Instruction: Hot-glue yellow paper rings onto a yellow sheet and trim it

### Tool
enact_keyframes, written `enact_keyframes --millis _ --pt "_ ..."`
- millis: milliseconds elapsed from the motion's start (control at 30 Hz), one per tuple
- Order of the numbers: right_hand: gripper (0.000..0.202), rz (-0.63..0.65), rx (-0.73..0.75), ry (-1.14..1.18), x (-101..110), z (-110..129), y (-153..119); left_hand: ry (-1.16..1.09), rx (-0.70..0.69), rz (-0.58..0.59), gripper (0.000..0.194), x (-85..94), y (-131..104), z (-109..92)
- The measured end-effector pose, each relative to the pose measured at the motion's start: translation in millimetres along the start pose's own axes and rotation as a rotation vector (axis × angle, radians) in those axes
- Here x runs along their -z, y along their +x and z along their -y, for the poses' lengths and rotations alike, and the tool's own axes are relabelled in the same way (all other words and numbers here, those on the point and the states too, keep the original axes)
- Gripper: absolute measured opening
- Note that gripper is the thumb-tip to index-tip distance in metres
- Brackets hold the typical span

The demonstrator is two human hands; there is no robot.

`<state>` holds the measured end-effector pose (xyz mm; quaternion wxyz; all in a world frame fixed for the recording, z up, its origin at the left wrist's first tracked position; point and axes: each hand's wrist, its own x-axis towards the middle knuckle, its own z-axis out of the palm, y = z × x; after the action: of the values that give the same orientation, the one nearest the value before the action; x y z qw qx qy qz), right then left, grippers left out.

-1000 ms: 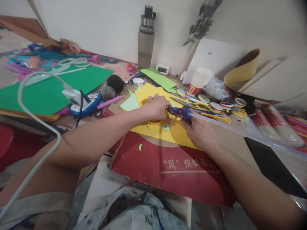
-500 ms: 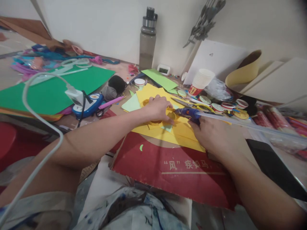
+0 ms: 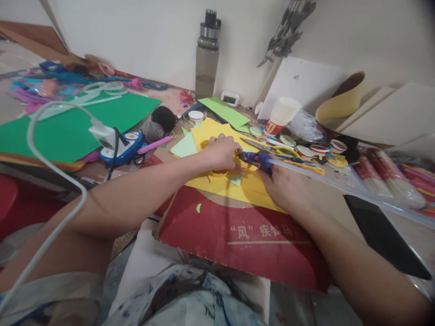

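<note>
My right hand (image 3: 285,183) is wrapped round a blue glue gun (image 3: 260,159), with a clear glue stick trailing from its back. The gun's tip points left, close to the fingers of my left hand (image 3: 222,154). Those fingers are curled down on a yellow paper piece (image 3: 217,174), partly hidden under the hand. Beneath lie yellow sheets (image 3: 251,194) and a pale green scrap (image 3: 234,180), on a red and brown cardboard (image 3: 217,226). Yellow-handled scissors (image 3: 258,144) rest just behind the gun.
Behind stand a grey bottle (image 3: 206,63) and stacked paper cups (image 3: 283,115), near small paint tubs (image 3: 305,152). A green sheet (image 3: 78,127) and a blue power strip (image 3: 121,148) with a white cable lie left. A black phone (image 3: 384,233) sits right.
My right hand has moved slightly left with the glue gun, bringing its tip nearer my left fingers. My left hand stays on the yellow paper. The whole view has shifted slightly.
</note>
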<state>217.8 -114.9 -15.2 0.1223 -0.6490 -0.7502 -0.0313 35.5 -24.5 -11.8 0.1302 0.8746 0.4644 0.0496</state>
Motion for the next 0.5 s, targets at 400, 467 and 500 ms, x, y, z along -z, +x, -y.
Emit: enact_keyframes --millis 400,467,500 --pt "0.029 0.045 -0.149 -0.235 30 15 -6 0.017 -0.008 -0.013 0.072 -4.9 4 4" --pt "0.028 0.038 -0.113 -0.237 35 19 -6 0.017 -0.005 -0.008 0.07 -4.8 4 4" --pt "0.027 0.036 -0.099 -0.238 37 21 -6 0.014 -0.006 -0.007 0.07 -4.9 4 4"
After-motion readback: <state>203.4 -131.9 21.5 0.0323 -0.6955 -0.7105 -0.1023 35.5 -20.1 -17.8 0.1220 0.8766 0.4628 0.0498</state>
